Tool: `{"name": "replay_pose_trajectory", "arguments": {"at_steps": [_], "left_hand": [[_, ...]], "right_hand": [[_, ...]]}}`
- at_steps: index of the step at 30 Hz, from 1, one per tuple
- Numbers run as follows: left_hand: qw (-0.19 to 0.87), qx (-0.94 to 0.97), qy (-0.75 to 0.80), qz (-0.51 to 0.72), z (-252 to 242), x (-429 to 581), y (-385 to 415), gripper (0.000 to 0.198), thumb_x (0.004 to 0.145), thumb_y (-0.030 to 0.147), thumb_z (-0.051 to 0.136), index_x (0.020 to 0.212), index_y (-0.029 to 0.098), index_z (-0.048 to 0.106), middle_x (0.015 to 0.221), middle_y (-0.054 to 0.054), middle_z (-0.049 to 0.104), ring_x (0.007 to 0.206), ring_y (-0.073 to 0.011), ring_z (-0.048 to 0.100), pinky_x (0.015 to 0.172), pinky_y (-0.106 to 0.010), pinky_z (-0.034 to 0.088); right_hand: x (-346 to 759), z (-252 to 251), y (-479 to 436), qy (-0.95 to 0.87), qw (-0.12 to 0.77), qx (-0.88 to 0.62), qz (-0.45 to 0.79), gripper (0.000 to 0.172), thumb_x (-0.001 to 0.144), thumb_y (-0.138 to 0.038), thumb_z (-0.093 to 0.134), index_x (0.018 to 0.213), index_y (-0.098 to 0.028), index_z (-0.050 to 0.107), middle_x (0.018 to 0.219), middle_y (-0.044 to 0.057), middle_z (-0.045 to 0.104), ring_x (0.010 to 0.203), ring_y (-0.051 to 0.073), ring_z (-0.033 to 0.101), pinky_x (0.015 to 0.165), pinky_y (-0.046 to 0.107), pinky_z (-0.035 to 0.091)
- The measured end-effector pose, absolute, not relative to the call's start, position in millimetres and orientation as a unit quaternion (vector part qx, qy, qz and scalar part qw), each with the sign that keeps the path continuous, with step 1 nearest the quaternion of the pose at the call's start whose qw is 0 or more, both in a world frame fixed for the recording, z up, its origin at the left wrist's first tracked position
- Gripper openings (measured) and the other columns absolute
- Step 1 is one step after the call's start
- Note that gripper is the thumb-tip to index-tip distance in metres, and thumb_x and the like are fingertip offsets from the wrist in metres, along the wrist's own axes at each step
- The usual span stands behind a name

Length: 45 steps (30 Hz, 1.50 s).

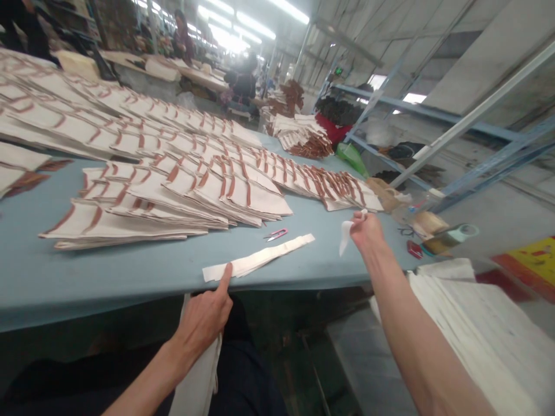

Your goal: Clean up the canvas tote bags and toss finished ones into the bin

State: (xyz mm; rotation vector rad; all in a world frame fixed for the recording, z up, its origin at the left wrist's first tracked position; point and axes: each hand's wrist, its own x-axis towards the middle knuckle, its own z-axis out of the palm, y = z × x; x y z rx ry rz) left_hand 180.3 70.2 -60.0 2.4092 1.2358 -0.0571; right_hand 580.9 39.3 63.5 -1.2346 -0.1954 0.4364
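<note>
My left hand (203, 318) is at the table's front edge. Its index finger is stretched onto a small stack of cream fabric strips (269, 254). The other fingers are curled round a white cloth piece (197, 375), which hangs down over my lap; the grip itself is partly hidden. Farther right, above the table, my right hand (367, 230) pinches a thin white strip (346, 236) whose loose end dangles. Pink thread snips (276, 234) lie just behind the strip stack.
Piles of cream fabric panels with brown bands (195, 185) spread across the blue-covered table (143, 277). Tape rolls (462, 233) and a red object (414, 249) sit at the right end. A stack of white cloth (468, 323) stands lower right, near blue shelving (459, 118). People are in the background.
</note>
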Motion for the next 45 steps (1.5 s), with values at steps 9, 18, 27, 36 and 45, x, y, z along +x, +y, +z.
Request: {"name": "replay_pose_trajectory", "arguments": {"at_steps": [9, 18, 27, 36, 45], "left_hand": [[0.368, 0.814, 0.421, 0.156, -73, 169, 76, 0.075, 0.098, 0.024, 0.039, 0.167, 0.003, 0.018, 0.059, 0.004, 0.059, 0.061, -0.0194, 0.064, 0.063, -0.024, 0.041], [0.454, 0.724, 0.404, 0.326, -69, 146, 63, 0.052, 0.102, 0.045, 0.041, 0.126, 0.009, 0.070, 0.056, 0.008, 0.040, 0.054, -0.0142, 0.041, 0.059, -0.025, 0.031], [0.508, 0.705, 0.352, 0.349, -40, 124, 56, 0.042, 0.095, 0.045, 0.059, 0.117, 0.012, 0.072, 0.055, 0.009, 0.047, 0.052, -0.0118, 0.044, 0.055, -0.023, 0.032], [0.461, 0.689, 0.292, 0.478, -28, 78, 25, 0.069, 0.093, 0.021, 0.062, 0.158, 0.009, 0.044, 0.060, 0.009, 0.060, 0.049, -0.0094, 0.052, 0.054, -0.018, 0.045], [0.385, 0.688, 0.270, 0.552, -8, 25, 6, 0.019, 0.094, 0.009, 0.067, 0.102, 0.015, 0.083, 0.096, -0.007, 0.086, 0.084, -0.0159, 0.083, 0.081, -0.015, 0.061]], "right_hand": [[466, 70, 20, -0.190, 0.699, -0.588, 0.361, 0.032, 0.103, -0.029, 0.062, 0.075, -0.017, 0.054, 0.060, -0.009, 0.047, 0.042, 0.004, 0.034, 0.038, 0.016, 0.031], [352, 83, 3, -0.296, 0.574, -0.565, 0.513, 0.034, 0.083, -0.038, 0.072, 0.062, -0.020, 0.052, 0.047, -0.010, 0.038, 0.044, 0.006, 0.024, 0.039, 0.015, 0.031], [270, 94, 11, -0.307, 0.504, -0.431, 0.682, 0.040, 0.082, -0.039, 0.078, 0.062, -0.021, 0.049, 0.048, -0.011, 0.028, 0.044, 0.007, 0.019, 0.041, 0.014, 0.033], [227, 48, 39, -0.169, 0.529, -0.378, 0.741, 0.034, 0.086, -0.027, 0.066, 0.064, -0.023, 0.041, 0.049, -0.011, 0.028, 0.041, 0.008, 0.023, 0.040, 0.013, 0.034], [172, 5, 46, -0.072, 0.490, -0.329, 0.804, 0.025, 0.086, -0.016, 0.063, 0.070, -0.022, 0.044, 0.051, -0.012, 0.034, 0.038, 0.006, 0.027, 0.038, 0.015, 0.031]]}}
